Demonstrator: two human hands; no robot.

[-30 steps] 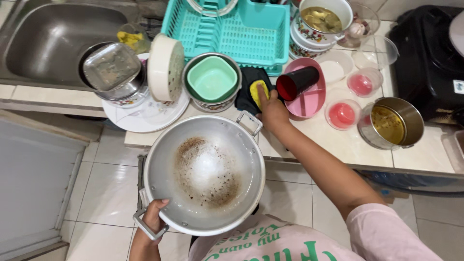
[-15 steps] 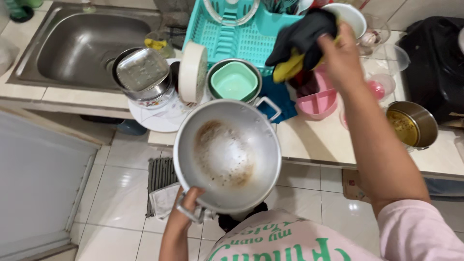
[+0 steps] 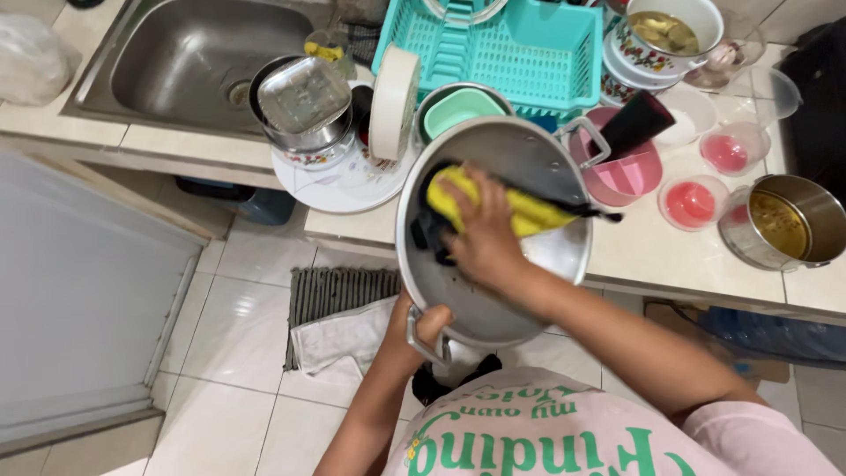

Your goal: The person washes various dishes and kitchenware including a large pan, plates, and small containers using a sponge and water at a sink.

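Note:
A large round metal pot point(image 3: 538, 163) is held over the floor in front of the counter edge. My left hand point(image 3: 419, 333) grips its near handle from below. My right hand point(image 3: 480, 236) is inside the pot, pressing a yellow and black scrubbing sponge point(image 3: 520, 210) against the bottom. The pot's far handle point(image 3: 589, 141) points toward a pink bowl point(image 3: 627, 173) with a dark cup lying in it.
A steel sink point(image 3: 189, 55) lies at the upper left, with stacked metal bowls point(image 3: 301, 107) and plates beside it. A teal dish rack point(image 3: 511, 48) sits behind. Two pink-filled cups point(image 3: 693, 201) and a small steel pot point(image 3: 784, 222) stand at the right. A cloth point(image 3: 339, 339) lies on the tiled floor.
My right hand lifted the sponge from the counter and brought it down into the pot. The pot moved right and closer to the counter.

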